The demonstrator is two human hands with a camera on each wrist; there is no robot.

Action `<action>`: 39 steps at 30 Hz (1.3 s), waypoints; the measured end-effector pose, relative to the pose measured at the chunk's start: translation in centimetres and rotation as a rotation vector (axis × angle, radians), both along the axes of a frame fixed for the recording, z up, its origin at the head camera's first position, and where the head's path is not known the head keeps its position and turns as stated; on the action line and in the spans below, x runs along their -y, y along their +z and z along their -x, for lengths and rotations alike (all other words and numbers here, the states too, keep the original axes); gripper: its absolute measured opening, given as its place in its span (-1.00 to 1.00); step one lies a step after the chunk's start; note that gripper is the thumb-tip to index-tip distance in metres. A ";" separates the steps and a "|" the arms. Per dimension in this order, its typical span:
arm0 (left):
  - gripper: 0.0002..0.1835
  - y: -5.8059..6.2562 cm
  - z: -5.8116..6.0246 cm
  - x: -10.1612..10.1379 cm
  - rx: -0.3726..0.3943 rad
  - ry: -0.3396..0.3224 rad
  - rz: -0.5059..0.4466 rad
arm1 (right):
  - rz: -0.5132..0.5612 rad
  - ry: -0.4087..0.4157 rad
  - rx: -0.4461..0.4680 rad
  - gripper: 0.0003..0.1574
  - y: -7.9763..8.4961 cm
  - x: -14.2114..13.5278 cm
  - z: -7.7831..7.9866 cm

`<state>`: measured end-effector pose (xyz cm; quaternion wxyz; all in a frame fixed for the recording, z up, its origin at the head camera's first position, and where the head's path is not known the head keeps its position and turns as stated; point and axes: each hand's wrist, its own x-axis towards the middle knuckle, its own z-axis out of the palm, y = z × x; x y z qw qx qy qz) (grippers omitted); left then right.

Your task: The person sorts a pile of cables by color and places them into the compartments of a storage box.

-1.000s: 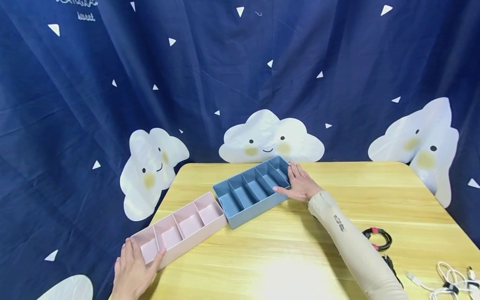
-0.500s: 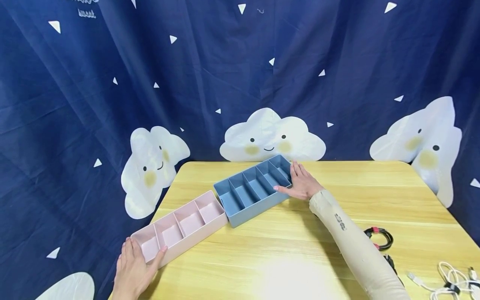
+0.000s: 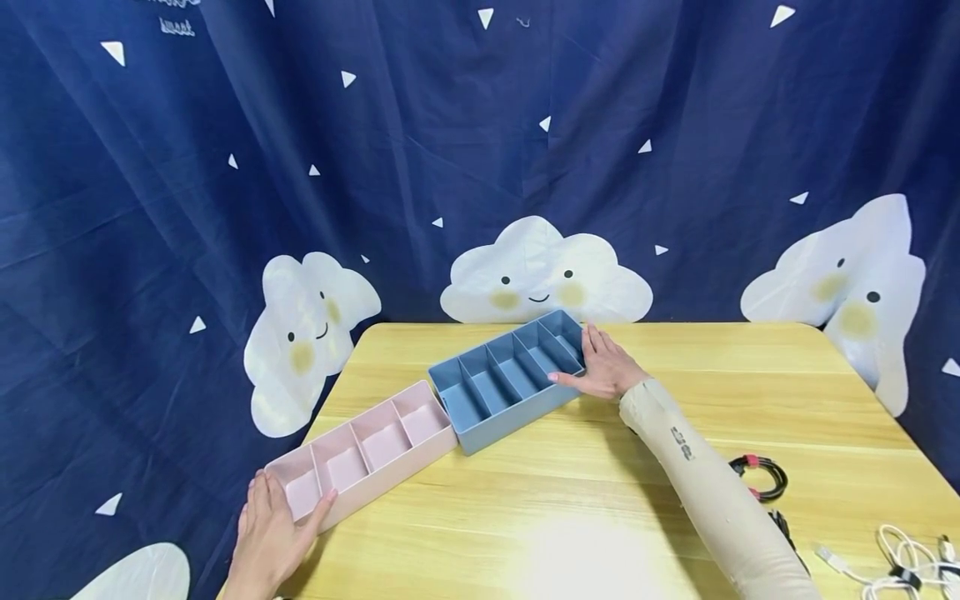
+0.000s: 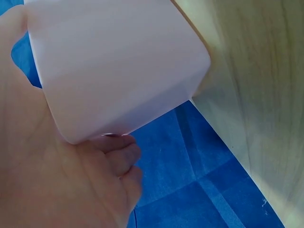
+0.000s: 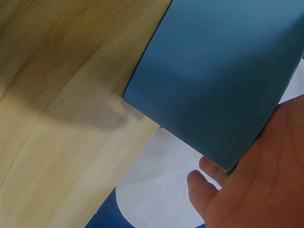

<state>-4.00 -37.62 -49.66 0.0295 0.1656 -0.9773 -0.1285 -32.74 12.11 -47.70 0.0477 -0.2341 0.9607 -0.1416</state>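
left hand [image 3: 266, 533] gripping end of smooth pink four-slot box [image 3: 390, 475], lower left | right hand [image 3: 607, 367] likewise, blue five-slot box [image 3: 517, 415], center | probably plastic, wrist cams murky | wood-grain table [image 3: 450, 525]

There are two divided boxes [image 3: 390, 471] [image 3: 517, 408] and one table [image 3: 757, 383]

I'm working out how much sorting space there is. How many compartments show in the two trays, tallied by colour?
Pink compartments: 4
Blue compartments: 5
Total: 9
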 end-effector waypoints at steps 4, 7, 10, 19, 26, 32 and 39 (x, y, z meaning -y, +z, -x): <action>0.35 0.0 0.3 0.1 -0.003 -0.014 -0.005 | -0.005 -0.001 -0.009 0.54 0.2 -0.2 -0.1; 0.36 0.1 0.6 0.1 -0.005 -0.022 -0.006 | -0.002 -0.002 -0.010 0.54 0.2 -0.3 -0.1; 0.35 0.0 0.8 0.2 -0.034 -0.034 0.007 | 0.002 -0.001 -0.003 0.55 0.2 -0.5 -0.1; 0.31 -0.2 1.6 0.4 -0.083 -0.073 0.003 | 0.010 -0.019 0.001 0.53 0.1 -1.1 -0.5; 0.32 -0.1 2.3 0.5 -0.035 -0.090 -0.028 | 0.013 -0.040 0.024 0.52 0.3 -1.6 -1.0; 0.28 -0.2 2.8 0.3 -0.089 -0.117 -0.022 | 0.013 -0.056 0.044 0.55 0.3 -2.1 -1.0; 0.30 -0.3 3.6 0.2 -0.058 -0.125 -0.035 | 0.002 -0.068 0.048 0.57 0.4 -2.7 -1.0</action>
